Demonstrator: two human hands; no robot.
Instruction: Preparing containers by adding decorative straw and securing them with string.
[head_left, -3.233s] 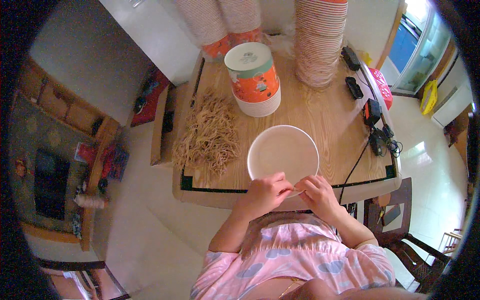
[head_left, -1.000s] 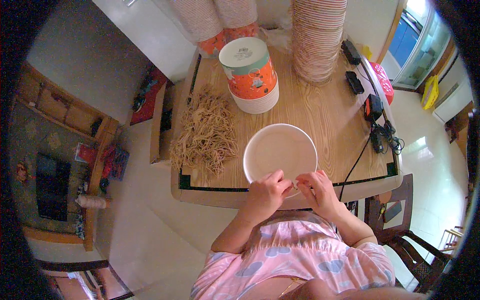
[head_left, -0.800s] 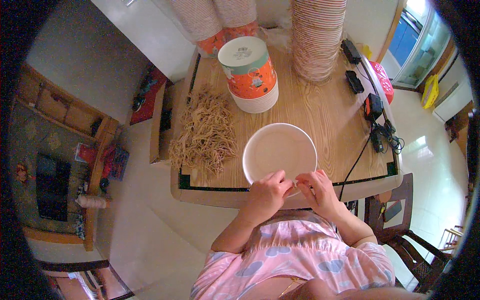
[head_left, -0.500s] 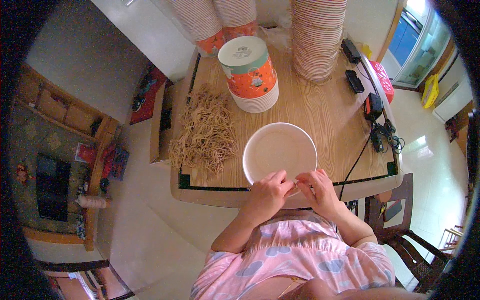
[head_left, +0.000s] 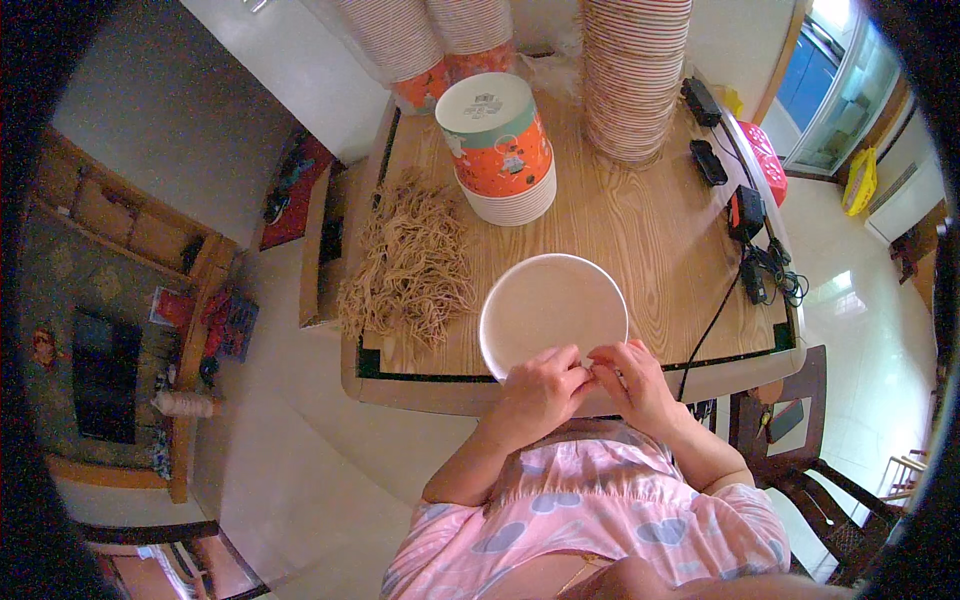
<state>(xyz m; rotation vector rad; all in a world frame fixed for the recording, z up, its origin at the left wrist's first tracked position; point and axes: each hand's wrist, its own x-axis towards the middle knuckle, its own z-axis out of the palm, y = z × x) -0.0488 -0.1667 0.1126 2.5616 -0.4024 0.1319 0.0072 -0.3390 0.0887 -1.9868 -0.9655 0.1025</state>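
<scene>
A white paper bucket (head_left: 553, 305) stands near the table's front edge with its mouth toward me, its near rim partly covered by my fingers. My left hand (head_left: 543, 392) is closed at that rim, fingers bent and pinching. Close beside it my right hand (head_left: 634, 388) is closed too, thumb and fingers pressed together at the same edge. Anything small between the fingertips is too hidden to make out. To the left of the bucket lies a loose heap of tan twisted cords (head_left: 415, 265). Behind it a stack of orange and green printed paper buckets (head_left: 500, 155) stands upside down.
Tall stacks of paper buckets (head_left: 632, 85) rise along the table's far side. Black power adapters and cables (head_left: 750, 230) lie at the right edge, near a red basket (head_left: 765, 160). A dark wooden chair (head_left: 785, 430) stands to the right of the table (head_left: 665, 255).
The paper bucket has shifted slightly toward me and to the left, its mouth turned a little. Both hands stay together at its near rim, with small finger movements.
</scene>
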